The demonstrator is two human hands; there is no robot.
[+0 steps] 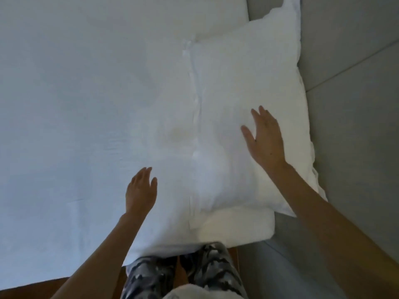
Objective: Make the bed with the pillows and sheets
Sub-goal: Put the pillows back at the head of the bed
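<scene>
Head view: a white pillow [244, 126] lies at the centre and out toward two o'clock, its far edge against the grey padded headboard [354, 104] at three o'clock. The right hand [264, 137] lies flat on the pillow's right half, fingers straight and spread, gripping nothing. The left hand [141, 189], at about seven o'clock from the pillow's centre, is also flat with straight fingers and holds nothing; whether it touches the fabric or hovers just above is unclear. A white sheet [75, 104] covers the mattress from nine to twelve o'clock and looks smooth. A second pillow [216, 16] shows at twelve o'clock. Judging by this, the sheet is on and pillows placed; smoothing seems under way, and any top cover is not in sight.
</scene>
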